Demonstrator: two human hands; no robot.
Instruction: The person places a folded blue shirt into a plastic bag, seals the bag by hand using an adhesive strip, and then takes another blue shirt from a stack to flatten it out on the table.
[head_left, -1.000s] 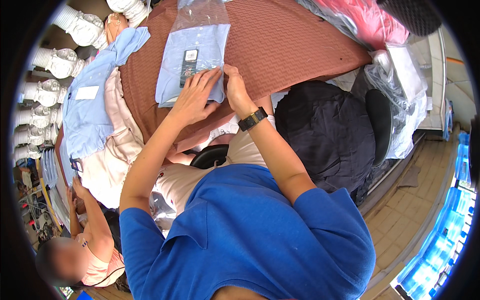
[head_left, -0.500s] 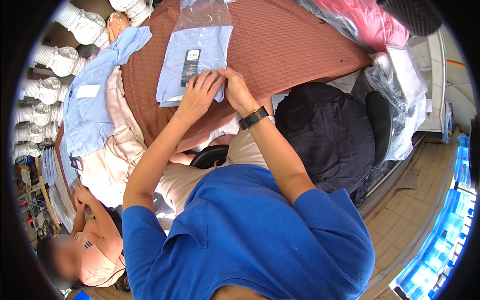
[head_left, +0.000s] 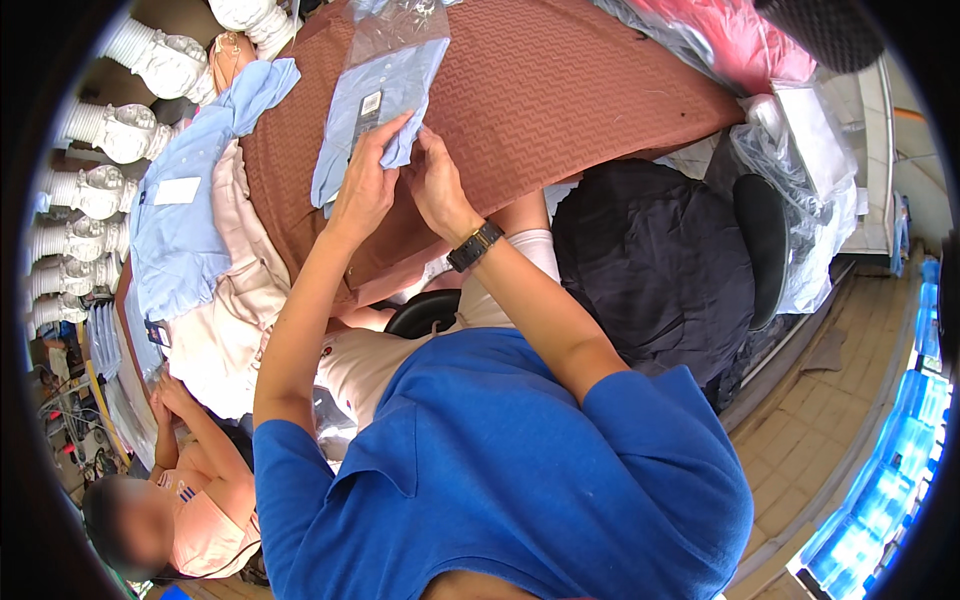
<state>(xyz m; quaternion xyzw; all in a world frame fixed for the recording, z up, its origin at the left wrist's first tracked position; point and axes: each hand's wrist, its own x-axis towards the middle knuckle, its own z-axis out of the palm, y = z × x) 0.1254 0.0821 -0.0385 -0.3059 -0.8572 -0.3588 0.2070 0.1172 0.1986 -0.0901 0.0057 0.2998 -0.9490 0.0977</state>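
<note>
A folded light-blue shirt [head_left: 400,85] lies on the brown cloth, with a clear plastic bag [head_left: 392,38] reaching past its far end. A dark hang tag [head_left: 368,112] with a white label shows on its front. My left hand [head_left: 364,190] is closed over the shirt's near edge, partly covering the tag. At the near right corner, my right hand [head_left: 440,190] has its fingers curled against the shirt, thumb and finger close together. That corner is lifted and bent between the two hands. A dark watch [head_left: 474,246] sits on my right wrist.
The brown cloth [head_left: 560,90] covers the table. Left of it lie an unfolded light-blue shirt [head_left: 185,220] and cream fabric [head_left: 235,330]. A co-worker [head_left: 205,500] sits at lower left. Black fabric [head_left: 650,270] and plastic-wrapped items [head_left: 800,200] are at right.
Both hands have drawn slightly nearer to me, and the right hand has moved a little left. The shirt's near right corner has come up and folded, and the shirt has tilted.
</note>
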